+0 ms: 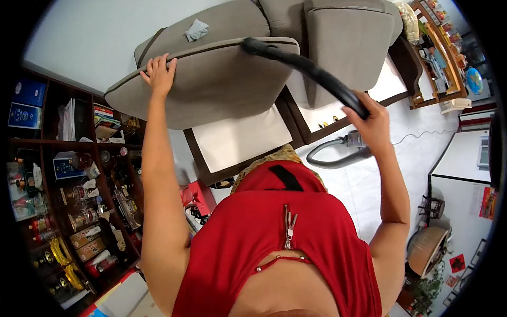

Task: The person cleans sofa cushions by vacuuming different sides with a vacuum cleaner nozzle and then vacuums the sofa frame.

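Note:
A grey seat cushion [222, 79] stands tilted up on its edge at the sofa, showing its underside. My left hand [160, 76] holds its top edge at the left, fingers over the piping. My right hand [374, 121] is wrapped round the black handle tube of a vacuum cleaner [317, 73]. The tube's far end lies against the cushion's upper right part; whether it touches I cannot tell. Below the raised cushion, the white sofa base [240, 138] in its dark wooden frame is exposed. A crumpled light-grey cloth [197, 30] rests on the sofa behind.
The vacuum's grey hose [338, 162] curves over the tiled floor, and a thin cord [422, 133] runs right. A second cushion [346, 53] leans upright on the sofa. Crowded dark shelves [79, 140] stand left; a wooden table [441, 53] with items is far right.

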A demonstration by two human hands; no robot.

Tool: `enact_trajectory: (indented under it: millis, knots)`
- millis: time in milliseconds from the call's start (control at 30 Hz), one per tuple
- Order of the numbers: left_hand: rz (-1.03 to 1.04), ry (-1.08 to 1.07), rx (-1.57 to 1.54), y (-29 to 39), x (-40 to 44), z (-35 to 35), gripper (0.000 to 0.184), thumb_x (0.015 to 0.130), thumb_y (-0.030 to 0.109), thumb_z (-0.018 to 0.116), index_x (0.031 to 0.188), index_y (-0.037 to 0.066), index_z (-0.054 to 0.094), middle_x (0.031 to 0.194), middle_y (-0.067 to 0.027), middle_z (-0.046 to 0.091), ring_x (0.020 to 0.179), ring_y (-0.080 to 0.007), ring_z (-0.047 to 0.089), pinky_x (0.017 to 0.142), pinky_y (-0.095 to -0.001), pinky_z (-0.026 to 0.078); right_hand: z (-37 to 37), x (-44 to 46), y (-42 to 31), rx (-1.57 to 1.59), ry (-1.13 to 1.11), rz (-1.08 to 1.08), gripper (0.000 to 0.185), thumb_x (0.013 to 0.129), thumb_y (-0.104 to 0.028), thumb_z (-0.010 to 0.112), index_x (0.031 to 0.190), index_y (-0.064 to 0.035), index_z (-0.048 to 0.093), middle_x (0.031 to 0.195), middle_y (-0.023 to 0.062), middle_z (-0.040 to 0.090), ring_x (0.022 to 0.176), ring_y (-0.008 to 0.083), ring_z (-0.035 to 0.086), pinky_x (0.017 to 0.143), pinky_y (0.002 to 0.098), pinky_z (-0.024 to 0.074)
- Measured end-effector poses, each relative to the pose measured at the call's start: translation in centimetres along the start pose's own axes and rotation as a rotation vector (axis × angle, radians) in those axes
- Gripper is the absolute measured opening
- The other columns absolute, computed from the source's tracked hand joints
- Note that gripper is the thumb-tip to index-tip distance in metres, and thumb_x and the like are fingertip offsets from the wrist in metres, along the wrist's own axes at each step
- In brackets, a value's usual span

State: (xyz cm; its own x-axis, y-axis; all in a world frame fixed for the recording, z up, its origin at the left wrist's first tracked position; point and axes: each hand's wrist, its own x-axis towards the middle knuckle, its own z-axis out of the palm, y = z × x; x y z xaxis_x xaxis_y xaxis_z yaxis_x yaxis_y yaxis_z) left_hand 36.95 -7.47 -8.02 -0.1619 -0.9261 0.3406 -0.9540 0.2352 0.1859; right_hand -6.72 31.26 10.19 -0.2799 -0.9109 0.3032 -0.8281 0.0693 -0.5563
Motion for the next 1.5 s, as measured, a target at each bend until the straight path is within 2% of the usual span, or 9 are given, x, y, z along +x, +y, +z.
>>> enact_trajectory:
  millis: [100,433,567,633,833,1200,1300,1433,1500]
  knots:
    - [-0.006,0.004,0.021,0.5,0.3,0.2,0.06,0.094,0.063,0.049,0.139,0.025,0.051,0.149,-0.0022,0.043,0.147,-0.0277,0.023,0.114,-0.0673,0.0,-2.3,-2.1,2.1,-0.075,0.036,0.146,0.034,0.083,-0.019,0.078,0.111,-0.0018,0.068,0.068,0.0047,0.06,0.06,0.0093,0.053,0.057,0.0255,0.0444]
    - [0.039,0.002,-0.006,0.4,-3.2,-1.8,0.079,0.079,0.067,0.066,0.141,0.021,0.05,0.15,-0.0066,0.043,0.147,-0.0303,0.022,0.112,-0.0675,-0.001,-7.4,-3.5,0.1,0.272,-0.002,0.33,0.033,0.086,-0.027,0.071,0.105,0.0007,0.067,0.072,-0.0018,0.056,0.065,0.0068,0.051,0.059,0.0218,0.0384]
    - [0.067,0.071,-0.015,1.4,-7.5,-2.9,0.078,0.077,0.061,0.072,0.14,0.021,0.051,0.149,-0.0066,0.044,0.146,-0.0306,0.024,0.112,-0.0678,0.0,-5.7,2.6,-1.9,0.364,-0.174,0.187,0.035,0.087,-0.034,0.07,0.096,0.0002,0.067,0.068,-0.0014,0.054,0.064,0.007,0.05,0.058,0.0243,0.0394]
    - [0.06,0.101,-0.016,1.2,-9.9,-3.6,0.078,0.076,0.061,0.072,0.139,0.02,0.051,0.148,-0.0063,0.044,0.145,-0.0304,0.025,0.112,-0.0681,0.0,-4.9,5.9,-2.7,0.252,-0.321,0.119,0.039,0.087,-0.041,0.071,0.092,-0.0026,0.07,0.066,-0.0018,0.054,0.062,0.0073,0.051,0.056,0.0243,0.0388]
    - [0.016,0.072,-0.033,1.3,-15.2,-6.2,0.079,0.073,0.056,0.078,0.139,0.022,0.049,0.146,-0.0025,0.042,0.144,-0.0288,0.025,0.113,-0.0679,0.004,-6.6,10.8,-2.6,0.081,-0.524,0.023,0.039,0.087,-0.043,0.069,0.078,-0.0054,0.064,0.06,-0.0024,0.051,0.056,0.0067,0.048,0.052,0.0243,0.0368]
    - [0.022,0.08,-0.063,2.4,-15.0,-6.5,0.076,0.073,0.053,0.078,0.137,0.021,0.052,0.147,-0.0026,0.042,0.144,-0.0288,0.026,0.112,-0.0692,0.004,-14.0,4.7,7.1,0.243,-0.396,0.327,0.037,0.086,-0.033,0.071,0.098,0.002,0.068,0.065,0.0007,0.056,0.059,0.0096,0.054,0.058,0.0252,0.0442]
    - [0.011,0.044,-0.037,2.1,-13.8,-6.1,0.075,0.075,0.053,0.077,0.138,0.021,0.051,0.147,-0.0029,0.041,0.145,-0.0293,0.026,0.113,-0.0683,0.003,-14.9,2.6,8.4,0.251,-0.316,0.418,0.037,0.086,-0.034,0.072,0.094,0.0008,0.066,0.066,0.0011,0.056,0.06,0.009,0.054,0.058,0.0245,0.0437]
    - [-0.011,0.017,-0.028,0.9,-12.1,-5.5,0.071,0.081,0.054,0.072,0.142,0.024,0.048,0.152,-0.0039,0.037,0.146,-0.0313,0.022,0.113,-0.0675,0.003,-15.4,-0.1,12.3,0.352,-0.254,0.38,0.032,0.089,-0.033,0.07,0.086,-0.0022,0.061,0.067,0.0,0.055,0.062,0.0083,0.052,0.059,0.0241,0.0421]
    - [-0.027,-0.01,-0.022,0.5,-11.0,-5.4,0.07,0.083,0.055,0.069,0.143,0.027,0.047,0.155,-0.0046,0.035,0.147,-0.0324,0.02,0.113,-0.0672,0.004,-14.5,-1.3,13.8,0.451,-0.172,0.365,0.028,0.091,-0.027,0.067,0.097,0.0004,0.065,0.07,-0.0004,0.056,0.064,0.0081,0.052,0.06,0.0238,0.0417]
